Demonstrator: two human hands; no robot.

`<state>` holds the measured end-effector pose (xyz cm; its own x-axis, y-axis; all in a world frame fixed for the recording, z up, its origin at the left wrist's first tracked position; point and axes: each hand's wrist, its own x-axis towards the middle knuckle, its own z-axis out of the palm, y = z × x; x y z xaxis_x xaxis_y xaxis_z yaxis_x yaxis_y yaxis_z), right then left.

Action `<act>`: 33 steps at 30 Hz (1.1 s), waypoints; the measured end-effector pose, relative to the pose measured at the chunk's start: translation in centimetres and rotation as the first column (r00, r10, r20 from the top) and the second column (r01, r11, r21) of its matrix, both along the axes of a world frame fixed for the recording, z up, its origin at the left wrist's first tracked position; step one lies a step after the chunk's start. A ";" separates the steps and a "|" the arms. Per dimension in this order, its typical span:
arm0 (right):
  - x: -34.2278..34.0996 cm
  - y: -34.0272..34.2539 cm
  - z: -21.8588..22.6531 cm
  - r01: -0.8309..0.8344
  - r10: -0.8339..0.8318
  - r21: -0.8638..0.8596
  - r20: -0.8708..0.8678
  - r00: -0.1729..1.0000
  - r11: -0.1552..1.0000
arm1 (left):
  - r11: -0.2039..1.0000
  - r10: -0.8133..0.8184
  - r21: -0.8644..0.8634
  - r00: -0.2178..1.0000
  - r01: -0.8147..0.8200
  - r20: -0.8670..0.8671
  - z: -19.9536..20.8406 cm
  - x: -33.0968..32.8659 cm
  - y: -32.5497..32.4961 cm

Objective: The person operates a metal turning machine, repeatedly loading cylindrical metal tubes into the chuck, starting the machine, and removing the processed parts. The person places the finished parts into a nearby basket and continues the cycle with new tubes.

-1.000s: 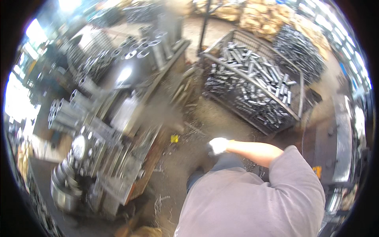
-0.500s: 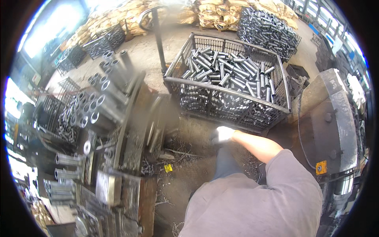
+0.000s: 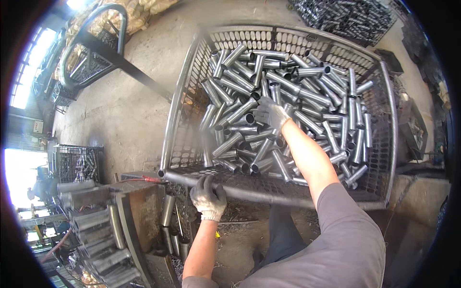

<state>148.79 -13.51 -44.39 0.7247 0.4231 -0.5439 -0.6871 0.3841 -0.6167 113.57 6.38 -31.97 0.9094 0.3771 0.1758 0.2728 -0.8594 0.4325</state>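
Observation:
A large metal basket point(image 3: 394, 139) with mesh sides stands in front of me, heaped with short shiny steel tubes point(image 3: 230, 113). Over the middle of the heap, my right hand point(image 3: 271, 114) in a grey and white glove reaches down among the tubes. Its fingers look stretched out and apart against them; no tube is clearly gripped. A matching glove covers my left hand point(image 3: 208, 197), which is at the basket's near rim, fingers bent over the bar and thumb to the side. The undersides of both hands are hidden.
At the lower left, larger tubes point(image 3: 98, 225) are stacked beside a metal-edged stand point(image 3: 127, 230). A looped handle on a bar point(image 3: 110, 55) rises left of the basket. Another heap of tubes point(image 3: 343, 19) lies beyond, and a smaller full basket point(image 3: 77, 163) stands at left.
I have come closer to the basket, and it fills more of the view. My right hand has gone from before the basket into the tubes. My left hand has appeared at the near rim.

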 end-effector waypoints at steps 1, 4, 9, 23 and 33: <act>2.7 1.4 -1.8 0.033 -0.032 -0.059 0.008 0.999 0.998 | 0.999 0.031 -0.018 0.999 -0.031 -0.012 -0.3 3.3 1.1; 10.4 4.7 -7.1 0.164 -0.159 0.038 -0.094 0.983 0.986 | 0.983 -0.132 0.139 0.989 0.121 0.072 -0.3 8.7 2.8; 18.7 11.3 -10.2 0.478 -0.457 -0.024 -0.340 0.822 0.878 | 0.996 -0.086 0.011 0.992 0.087 -0.089 -1.5 9.0 3.9; 20.3 12.5 -14.9 0.419 -0.448 -0.164 -0.239 0.862 0.893 | 0.994 -0.094 -0.076 0.984 0.083 -0.151 -0.2 8.3 4.2; 23.5 13.9 -9.0 0.335 -0.389 -0.581 0.035 0.921 0.742 | 0.995 -0.098 -0.048 0.987 0.093 -0.124 -0.7 8.6 4.3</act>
